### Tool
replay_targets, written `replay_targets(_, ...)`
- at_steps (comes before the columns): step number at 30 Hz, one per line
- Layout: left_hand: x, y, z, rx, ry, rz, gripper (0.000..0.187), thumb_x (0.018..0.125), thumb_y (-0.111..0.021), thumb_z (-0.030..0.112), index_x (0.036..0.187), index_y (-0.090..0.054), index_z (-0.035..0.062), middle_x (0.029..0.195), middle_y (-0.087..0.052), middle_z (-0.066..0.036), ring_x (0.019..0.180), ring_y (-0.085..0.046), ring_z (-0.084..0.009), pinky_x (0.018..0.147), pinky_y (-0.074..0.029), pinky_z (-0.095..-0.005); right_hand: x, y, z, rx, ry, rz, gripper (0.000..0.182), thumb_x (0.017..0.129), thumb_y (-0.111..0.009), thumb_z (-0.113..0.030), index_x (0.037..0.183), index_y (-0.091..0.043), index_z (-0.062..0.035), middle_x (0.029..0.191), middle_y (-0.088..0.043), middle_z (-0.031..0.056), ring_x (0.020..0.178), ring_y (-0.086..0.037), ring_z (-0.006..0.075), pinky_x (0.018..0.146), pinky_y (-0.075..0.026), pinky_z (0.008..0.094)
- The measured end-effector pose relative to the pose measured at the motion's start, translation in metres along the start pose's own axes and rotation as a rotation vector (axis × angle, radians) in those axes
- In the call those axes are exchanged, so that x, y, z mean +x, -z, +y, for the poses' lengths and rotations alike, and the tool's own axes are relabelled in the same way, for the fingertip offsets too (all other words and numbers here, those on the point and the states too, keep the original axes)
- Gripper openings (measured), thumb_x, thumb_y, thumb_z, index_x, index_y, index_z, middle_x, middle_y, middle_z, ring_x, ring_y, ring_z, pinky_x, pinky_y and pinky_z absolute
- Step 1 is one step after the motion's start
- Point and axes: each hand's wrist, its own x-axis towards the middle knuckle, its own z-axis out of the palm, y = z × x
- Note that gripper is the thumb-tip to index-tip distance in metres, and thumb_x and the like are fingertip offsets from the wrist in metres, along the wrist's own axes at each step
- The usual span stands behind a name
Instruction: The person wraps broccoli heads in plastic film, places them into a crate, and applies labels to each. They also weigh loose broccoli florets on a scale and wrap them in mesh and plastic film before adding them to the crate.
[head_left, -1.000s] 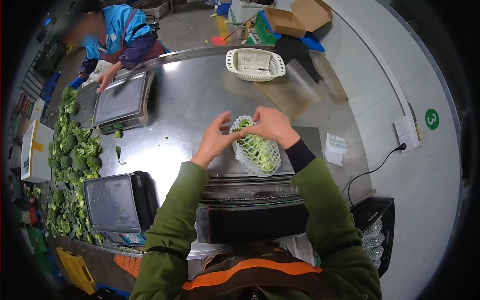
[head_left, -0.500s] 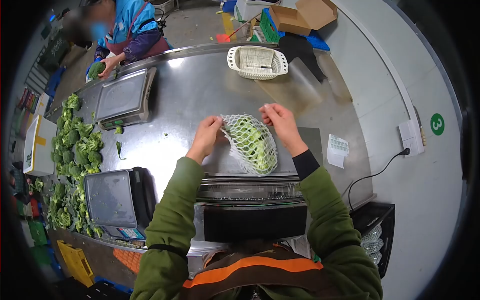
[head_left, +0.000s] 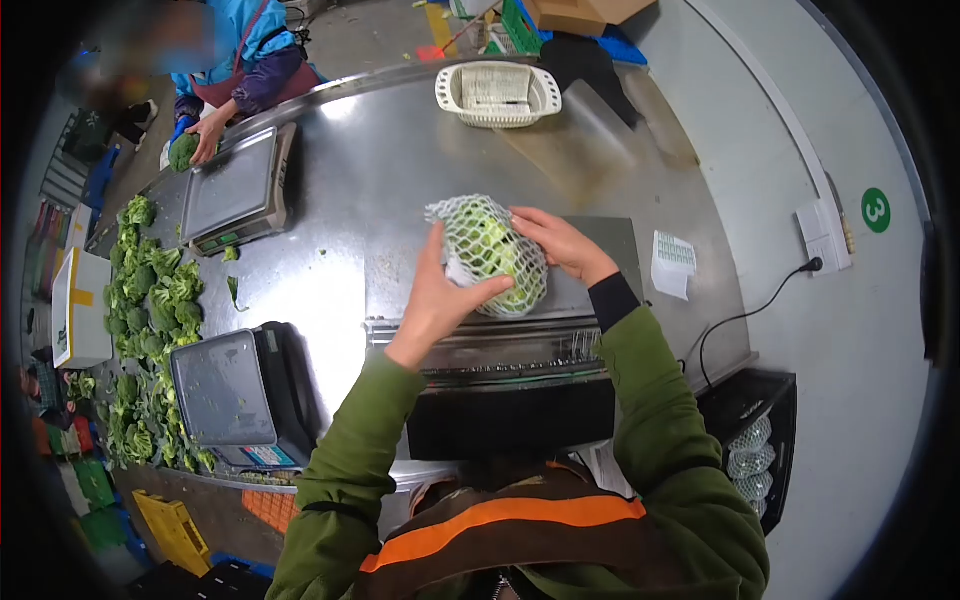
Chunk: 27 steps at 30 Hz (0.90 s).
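Note:
Broccoli in a white foam net (head_left: 490, 262) sits over the steel table in front of me, pale green stalks showing through the mesh. My left hand (head_left: 440, 305) cups its left and near side, thumb lying across the net and fingers partly hidden behind it. On the upper right, my right hand (head_left: 562, 243) presses its bent fingers against the net. The bundle is held between both hands. Just below it is a metal sealer-like device (head_left: 500, 350) with a dark front panel (head_left: 510, 420).
Loose broccoli (head_left: 150, 310) is heaped at the left, near two scales (head_left: 225, 390). A white basket (head_left: 455, 92) holding paper stands at the back. A label sheet (head_left: 673, 262) lies right. A co-worker's hand (head_left: 210, 135) holds broccoli. A black crate (head_left: 775, 385) holds net rolls.
My hands have gone from pinching the net's upper edges to cupping the bundle, which looks more compact and sits farther from me. The co-worker's broccoli has shifted slightly in view.

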Motion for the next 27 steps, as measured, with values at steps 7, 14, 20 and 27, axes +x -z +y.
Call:
replay_targets(7,0.014,-0.004,-0.040,-0.585,0.132,-0.285,0.058,0.082,-0.072,0.003,0.134,-0.047,-0.0055,0.117,-0.064,-0.010,0.103,-0.062,-0.0158,0.090,-0.051,-0.0289,-0.034,-0.016,-0.005,-0.054,0.112,0.046,0.065,0.091,-0.069,-0.031,0.139,-0.042,0.0022,0.126,-0.057,0.0128,0.109,-0.059,0.0150,0.087,-0.051,0.0285)
replay_targets(14,-0.003,0.001,-0.038,-0.625,0.245,-0.284,0.049,0.087,-0.069,0.004,0.131,-0.050,-0.0058,0.116,-0.065,-0.010,0.100,-0.063,-0.0150,0.088,-0.052,-0.0297,-0.022,-0.015,0.014,-0.145,0.105,0.136,0.075,0.087,-0.071,-0.046,0.136,-0.045,0.0048,0.122,-0.060,0.0195,0.113,-0.058,0.0222,0.093,-0.048,0.0329)
replay_targets(20,0.006,-0.005,-0.044,-0.510,0.252,-0.326,0.037,0.087,-0.071,0.008,0.120,-0.058,-0.0035,0.106,-0.069,-0.006,0.087,-0.066,-0.0127,0.073,-0.053,-0.0262,-0.042,-0.009,-0.002,-0.089,0.022,0.015,0.073,0.088,-0.071,-0.043,0.136,-0.045,0.0038,0.127,-0.058,0.0134,0.113,-0.058,0.0183,0.093,-0.048,0.0293)
replay_targets(27,0.003,0.014,-0.032,-0.491,0.304,-0.263,0.054,0.087,-0.073,0.019,0.129,-0.052,-0.0069,0.118,-0.063,-0.013,0.103,-0.062,-0.0175,0.084,-0.054,-0.0329,-0.051,0.005,0.005,-0.154,-0.054,0.185,0.060,0.095,-0.059,-0.047,0.135,-0.050,-0.0029,0.119,-0.060,0.0080,0.105,-0.059,0.0140,0.085,-0.051,0.0283)
